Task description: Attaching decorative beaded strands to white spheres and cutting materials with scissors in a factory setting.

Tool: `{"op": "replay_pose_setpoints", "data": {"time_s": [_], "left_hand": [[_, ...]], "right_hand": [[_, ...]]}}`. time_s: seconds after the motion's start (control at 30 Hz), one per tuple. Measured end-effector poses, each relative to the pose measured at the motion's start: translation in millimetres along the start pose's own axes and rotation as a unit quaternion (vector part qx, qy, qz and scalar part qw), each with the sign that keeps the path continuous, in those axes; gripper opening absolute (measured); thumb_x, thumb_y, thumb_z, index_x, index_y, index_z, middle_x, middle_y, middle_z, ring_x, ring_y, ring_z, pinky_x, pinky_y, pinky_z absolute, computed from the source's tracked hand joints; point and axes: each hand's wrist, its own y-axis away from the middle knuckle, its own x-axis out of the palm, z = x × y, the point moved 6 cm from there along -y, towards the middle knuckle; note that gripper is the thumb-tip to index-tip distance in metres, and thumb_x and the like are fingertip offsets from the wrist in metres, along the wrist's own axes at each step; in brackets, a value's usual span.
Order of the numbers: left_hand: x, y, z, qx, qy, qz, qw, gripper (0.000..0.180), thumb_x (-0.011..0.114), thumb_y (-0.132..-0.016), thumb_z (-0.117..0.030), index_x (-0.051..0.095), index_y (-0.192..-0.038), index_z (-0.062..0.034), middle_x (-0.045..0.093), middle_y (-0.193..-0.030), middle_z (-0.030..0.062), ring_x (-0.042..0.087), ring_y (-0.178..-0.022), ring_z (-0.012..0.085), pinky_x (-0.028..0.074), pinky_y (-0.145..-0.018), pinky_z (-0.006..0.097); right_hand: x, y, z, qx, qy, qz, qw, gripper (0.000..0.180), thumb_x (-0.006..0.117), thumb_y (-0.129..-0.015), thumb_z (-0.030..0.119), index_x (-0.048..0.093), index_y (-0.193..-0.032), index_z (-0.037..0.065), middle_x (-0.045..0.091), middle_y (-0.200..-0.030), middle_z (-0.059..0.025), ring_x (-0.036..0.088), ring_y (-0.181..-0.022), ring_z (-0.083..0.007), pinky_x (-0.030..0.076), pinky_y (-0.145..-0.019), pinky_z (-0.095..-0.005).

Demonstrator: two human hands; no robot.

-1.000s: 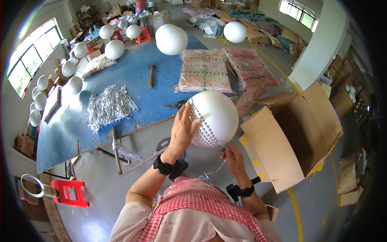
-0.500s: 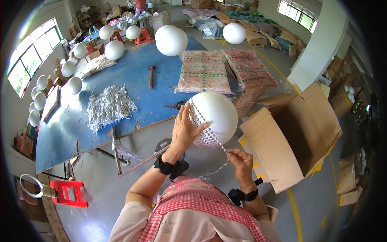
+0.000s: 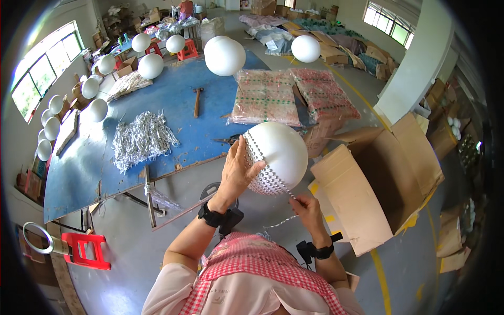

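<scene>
A big white ball [image 3: 286,149] is in front of me, its lower left side covered with rows of silver beads [image 3: 269,181]. My left hand [image 3: 237,172] grips the ball from the left, with the fingers along its edge and the thumb pressed on the beaded rows. Below the ball, my right hand [image 3: 310,210] pinches a string of silver beads [image 3: 292,195]. This string runs from the beaded rows to my right fingertips, and its loose tail [image 3: 283,222] hangs toward my apron.
On the blue table [image 3: 181,128] lie a silver bead-string heap [image 3: 143,140], a hammer [image 3: 197,102], dark pliers or scissors [image 3: 227,140] and plastic-wrapped packs [image 3: 265,97]. An open cardboard box [image 3: 354,194] stands right, a red stool [image 3: 90,251] left. Several white balls [image 3: 224,56] surround the table.
My right hand has moved up and slightly left, nearer the ball, shortening the stretch of bead string between them. My left thumb has shifted left and a little down over the beads.
</scene>
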Motion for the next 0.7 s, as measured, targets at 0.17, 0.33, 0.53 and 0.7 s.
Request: {"op": "replay_pose_setpoints", "data": {"time_s": [0.17,0.33,0.53,0.7], "left_hand": [[-0.6,-3.7,2.6,-0.068,0.033,0.010,0.997,0.090,0.067,-0.079,-0.054,0.033,-0.137,0.0057,0.041,-0.135,0.0266,0.040,-0.125,0.0392,0.038,-0.101,0.042],[-5.6,-5.7,3.6,-0.120,0.013,-0.011,0.993,0.090,0.067,-0.078,-0.056,0.034,-0.136,0.0042,0.048,-0.128,0.0245,0.042,-0.125,0.0387,0.039,-0.100,0.042],[3.5,-3.6,-2.4,0.002,-0.039,0.008,0.999,0.093,0.068,-0.076,-0.057,0.032,-0.138,0.0035,0.049,-0.124,0.0256,0.048,-0.120,0.0378,0.040,-0.100,0.039],[5.6,-10.3,13.6,-0.092,0.052,0.013,0.994,0.094,0.067,-0.077,-0.057,0.031,-0.138,0.0045,0.050,-0.123,0.0268,0.048,-0.119,0.0386,0.040,-0.099,0.040]], "right_hand": [[0.2,6.7,7.2,-0.003,-0.137,0.033,0.990,0.015,0.065,-0.087,0.013,0.067,-0.082,-0.001,0.061,-0.065,-0.0007,0.055,-0.059,-0.0064,0.042,-0.054,-0.0206],[-6.0,12.0,22.8,-0.017,-0.192,0.060,0.979,0.015,0.063,-0.089,0.013,0.068,-0.084,-0.001,0.062,-0.067,-0.0018,0.055,-0.062,-0.0061,0.043,-0.058,-0.0197],[-9.2,12.2,22.6,0.004,-0.188,0.050,0.981,0.017,0.063,-0.089,0.014,0.068,-0.085,-0.001,0.062,-0.068,-0.0020,0.056,-0.063,-0.0066,0.045,-0.060,-0.0205],[-6.1,12.2,23.3,-0.003,-0.200,0.059,0.978,0.017,0.063,-0.088,0.015,0.068,-0.084,-0.001,0.062,-0.068,-0.0018,0.056,-0.063,-0.0068,0.044,-0.061,-0.0206]]}}
